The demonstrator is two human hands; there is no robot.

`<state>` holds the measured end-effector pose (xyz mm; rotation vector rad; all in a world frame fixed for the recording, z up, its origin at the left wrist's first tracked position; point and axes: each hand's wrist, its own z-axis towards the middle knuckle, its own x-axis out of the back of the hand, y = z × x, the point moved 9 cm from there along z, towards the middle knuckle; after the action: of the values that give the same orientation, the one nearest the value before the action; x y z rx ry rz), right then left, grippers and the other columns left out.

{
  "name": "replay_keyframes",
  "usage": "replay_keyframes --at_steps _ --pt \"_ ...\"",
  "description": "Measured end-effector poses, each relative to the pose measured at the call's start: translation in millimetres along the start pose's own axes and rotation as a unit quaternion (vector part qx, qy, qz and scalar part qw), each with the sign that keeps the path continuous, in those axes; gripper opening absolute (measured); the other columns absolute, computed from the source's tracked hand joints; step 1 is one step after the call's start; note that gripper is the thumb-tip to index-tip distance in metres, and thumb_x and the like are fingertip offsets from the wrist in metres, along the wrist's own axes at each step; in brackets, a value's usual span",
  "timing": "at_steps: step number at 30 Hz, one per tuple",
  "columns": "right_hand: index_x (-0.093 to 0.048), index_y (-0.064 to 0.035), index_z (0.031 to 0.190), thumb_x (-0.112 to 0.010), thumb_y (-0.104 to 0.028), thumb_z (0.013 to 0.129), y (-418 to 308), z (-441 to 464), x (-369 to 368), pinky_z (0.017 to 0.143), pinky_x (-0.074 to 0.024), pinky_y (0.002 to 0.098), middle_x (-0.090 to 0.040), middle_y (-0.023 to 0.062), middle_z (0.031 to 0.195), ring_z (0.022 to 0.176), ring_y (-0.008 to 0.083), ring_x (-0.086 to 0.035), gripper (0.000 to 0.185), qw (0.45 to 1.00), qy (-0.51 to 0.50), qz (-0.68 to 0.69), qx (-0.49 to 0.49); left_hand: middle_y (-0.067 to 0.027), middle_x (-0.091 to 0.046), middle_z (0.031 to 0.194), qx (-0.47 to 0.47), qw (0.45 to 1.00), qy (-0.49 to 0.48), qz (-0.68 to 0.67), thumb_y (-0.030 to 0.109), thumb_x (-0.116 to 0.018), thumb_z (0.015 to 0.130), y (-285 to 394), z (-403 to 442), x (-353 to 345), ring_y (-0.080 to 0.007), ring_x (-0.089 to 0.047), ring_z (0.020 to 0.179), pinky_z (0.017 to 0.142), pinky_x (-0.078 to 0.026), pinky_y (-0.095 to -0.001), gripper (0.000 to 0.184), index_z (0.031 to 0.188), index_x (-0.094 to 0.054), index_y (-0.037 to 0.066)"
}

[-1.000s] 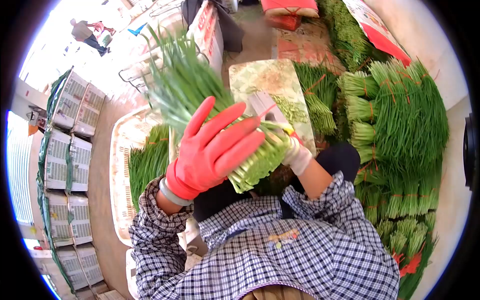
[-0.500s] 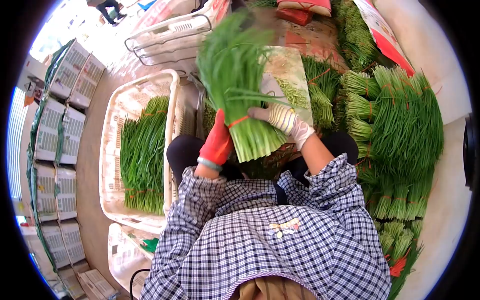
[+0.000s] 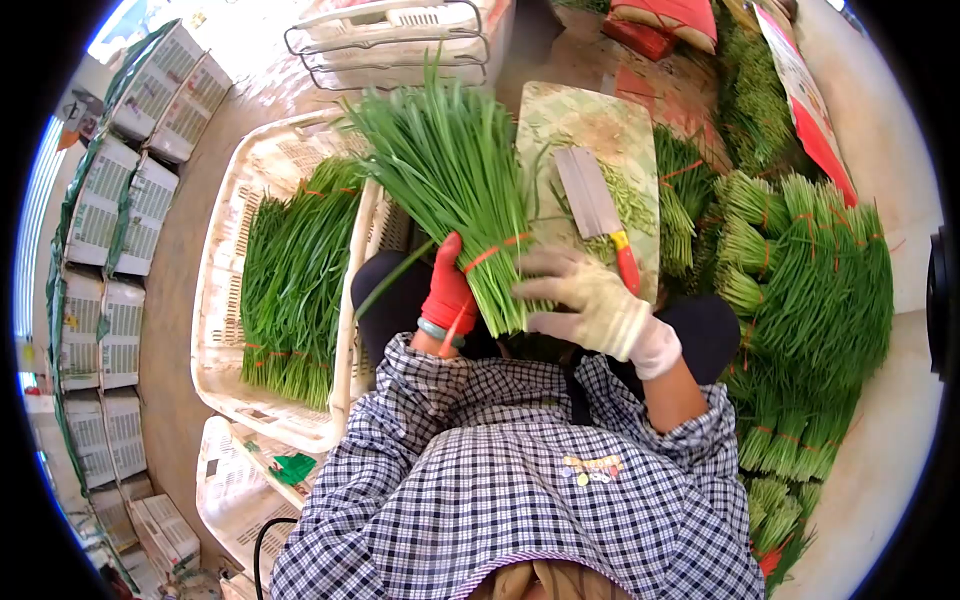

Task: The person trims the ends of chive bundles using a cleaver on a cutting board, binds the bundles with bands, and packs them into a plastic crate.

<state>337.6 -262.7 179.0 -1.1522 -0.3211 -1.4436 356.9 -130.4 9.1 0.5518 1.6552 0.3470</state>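
My left hand, in a red glove, is closed round the lower left side of a bunch of garlic chives. An orange band circles the bunch near its pale cut ends, and its leaves fan up and to the left. A loose leaf sticks out by my left wrist. My right hand, in a pale yellow and grey glove, is beside the cut ends with fingers spread and slightly blurred; whether the fingertips touch the stems I cannot tell. Behind it, a cleaver with a red handle lies on a cutting board among trimmings.
At left stands a white plastic crate with banded chive bunches in it. Many more bunches are stacked at right along a pale wall. Stacked crates stand ahead, and boxes line the far left.
My right hand has let go of the bunch and opened. The bunch, still in my left hand, now leans further left, exposing the cleaver and more of the board. The camera view has shifted.
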Motion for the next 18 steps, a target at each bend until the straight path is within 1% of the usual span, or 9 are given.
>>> replay_keyframes --at_steps 2,3,5,8,9,10,12,15,18 --pt "-0.069 -0.0026 0.103 -0.066 -0.014 0.086 42.4 -21.6 -6.5 0.083 -0.0519 0.0318 -0.071 0.01 0.09 0.084 0.0209 -0.066 0.021 0.948 -0.041 0.267 -0.169 -0.0189 -0.054 0.133 -0.018 0.999 0.01 -0.036 0.035 -0.048 0.092 5.9 -8.8 -9.0 -0.0349 -0.057 0.115 0.101 -0.046 -0.0465 0.056 0.136 -0.044 0.001" --pt "-0.068 -0.0007 0.107 -0.066 -0.015 0.087 72.8 -37.0 -2.3 0.085 -0.0511 0.0326 -0.071 0.0102 0.087 0.086 0.02 -0.066 0.025 0.898 -0.058 0.272 -0.34 -0.0183 -0.054 0.132 -0.027 0.999 0.024 -0.01 0.031 -0.051 0.09 2.5 -5.6 9.3 -0.0344 -0.056 0.117 0.102 -0.045 -0.0468 0.055 0.136 -0.043 0.001" --pt "-0.058 0.0006 0.124 -0.068 -0.017 0.085 98.2 -42.4 17.0 0.088 -0.0499 0.0341 -0.069 0.016 0.099 0.094 0.0217 -0.065 0.044 0.851 0.042 0.257 -0.456 -0.0154 -0.055 0.132 -0.012 1.0 0.005 0.005 0.027 -0.055 0.089 -4.8 -7.3 16.5 -0.032 -0.056 0.117 0.099 -0.047 -0.0461 0.057 0.137 -0.042 0.001" --pt "-0.041 -0.0006 0.139 -0.071 -0.02 0.082 113.3 -17.8 11.4 0.088 -0.0497 0.0343 -0.062 0.0207 0.114 0.101 0.0232 -0.062 0.067 0.839 0.17 0.326 -0.4 -0.015 -0.056 0.13 -0.02 0.995 -0.038 0.093 0.033 -0.061 0.082 -16.6 -0.5 22.5 -0.0331 -0.057 0.115 0.1 -0.047 -0.0434 0.064 0.135 -0.045 0.0" --pt "-0.022 -0.0001 0.148 -0.073 -0.023 0.08 121.3 -7.3 -0.8 0.09 -0.0489 0.035 -0.054 0.0215 0.125 0.108 0.0241 -0.058 0.088 0.829 0.164 0.354 -0.4 -0.015 -0.056 0.13 -0.024 0.994 -0.046 0.096 0.033 -0.061 0.082 -14.4 -2.3 22.5 -0.0331 -0.057 0.115 0.1 -0.047 -0.0434 0.064 0.135 -0.045 0.0" --pt "-0.02 0.0015 0.147 -0.074 -0.021 0.079 132.5 4.1 -15.5 0.092 -0.0476 0.0343 -0.053 0.021 0.125 0.11 0.0246 -0.056 0.09 0.829 0.169 0.377 -0.378 -0.0131 -0.056 0.13 -0.018 0.968 -0.059 0.244 0.032 -0.061 0.085 -12.5 -6.7 20.9 -0.0319 -0.056 0.116 0.1 -0.046 -0.043 0.061 0.135 -0.045 0.002" --pt "-0.014 0.0041 0.147 -0.074 -0.016 0.077 119.3 34.5 -24.4 0.096 -0.0452 0.0329 -0.052 0.0203 0.126 0.113 0.0257 -0.054 0.095 0.854 0.138 0.324 -0.383 -0.0087 -0.055 0.132 0.039 0.974 -0.023 0.222 0.031 -0.058 0.092 -22.4 -13.6 15.1 -0.0282 -0.053 0.119 0.101 -0.044 -0.0434 0.053 0.137 -0.045 0.006" --pt "-0.002 0.0031 0.148 -0.072 -0.004 0.076 120.4 47.6 -66.6 0.099 -0.0424 0.0307 -0.052 0.0181 0.129 0.116 0.0257 -0.053 0.101 0.848 0.182 0.376 -0.325 -0.0091 -0.054 0.132 -0.044 0.996 -0.044 0.066 0.037 -0.056 0.093 -22.2 -0.3 34.0 -0.0272 -0.052 0.12 0.103 -0.042 -0.0451 0.055 0.136 -0.045 0.006" --pt "-0.02 -0.0003 0.141 -0.072 0.002 0.074 116.9 42.6 -66.2 0.095 -0.0459 0.0319 -0.057 0.0138 0.121 0.11 0.0228 -0.057 0.085 0.824 0.218 0.417 -0.315 -0.0099 -0.056 0.131 -0.027 0.998 0.041 0.027 0.042 -0.054 0.092 -18.1 -3.5 38.8 -0.0285 -0.054 0.117 0.104 -0.041 -0.0446 0.057 0.134 -0.048 0.005"
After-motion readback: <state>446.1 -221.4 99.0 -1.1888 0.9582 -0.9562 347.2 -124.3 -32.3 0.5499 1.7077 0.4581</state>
